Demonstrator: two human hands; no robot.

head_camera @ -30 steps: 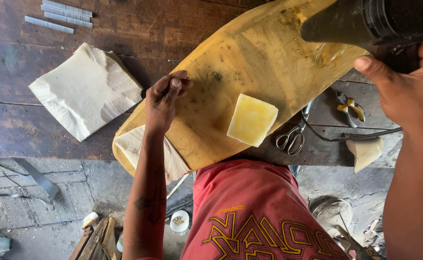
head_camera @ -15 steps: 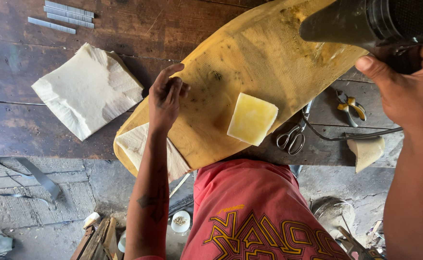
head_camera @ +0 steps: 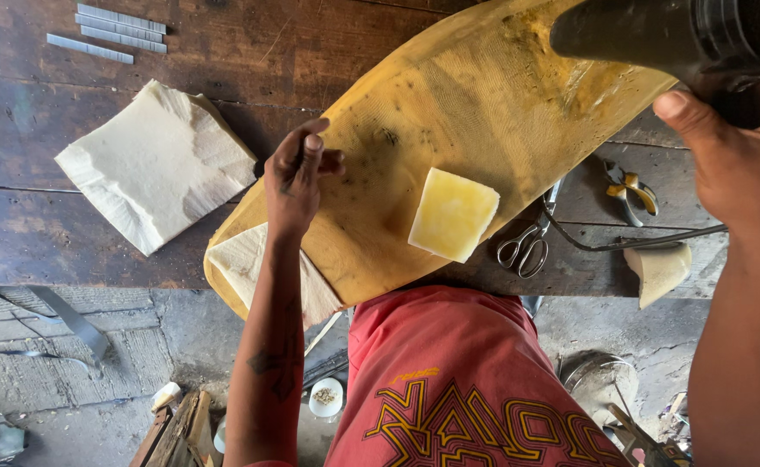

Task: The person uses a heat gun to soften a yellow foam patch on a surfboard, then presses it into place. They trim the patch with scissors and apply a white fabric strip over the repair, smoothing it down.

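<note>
A long yellow board-shaped piece (head_camera: 449, 112) lies slantwise on the dark wooden bench (head_camera: 224, 52). A pale yellow square pad (head_camera: 452, 214) rests on it near my body. My left hand (head_camera: 296, 175) hovers at the board's left edge with fingers pinched together, holding nothing that I can make out. My right hand (head_camera: 734, 169) grips a black heat-gun-like tool (head_camera: 674, 39) whose barrel points at the board's upper end.
A folded cream cloth (head_camera: 157, 164) lies left of the board, another cream piece (head_camera: 246, 264) under its near end. Metal staple strips (head_camera: 112, 30) sit at the top left. Scissors (head_camera: 527, 246), yellow-handled pliers (head_camera: 626, 186) and a cord lie at the right.
My left hand lifted off the board's edge and drew its fingers together. The tool in my right hand stayed nearly still.
</note>
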